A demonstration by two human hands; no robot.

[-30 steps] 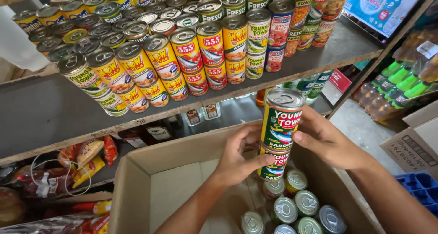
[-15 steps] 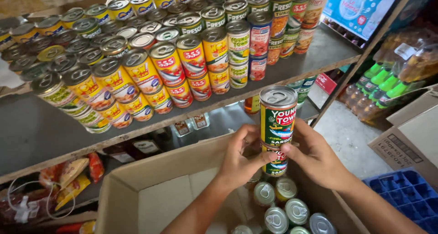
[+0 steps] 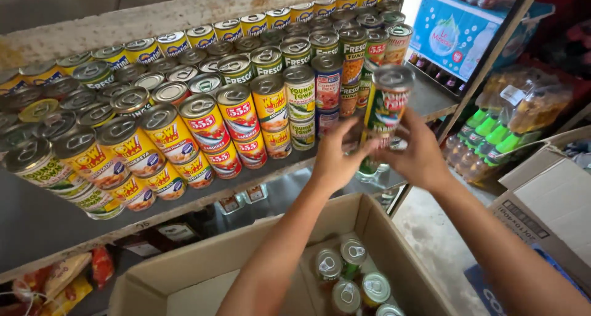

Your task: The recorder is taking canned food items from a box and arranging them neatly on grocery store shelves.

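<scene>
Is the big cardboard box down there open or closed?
Open. The cardboard box has its flaps spread out, and you can look straight in and see the silver tops of cans standing inside it.

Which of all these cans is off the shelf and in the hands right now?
The green-labelled can at the top of the short stack held between the left hand and right hand, in front of the shelf. The rest sit on the shelf or in the cardboard box.
</scene>
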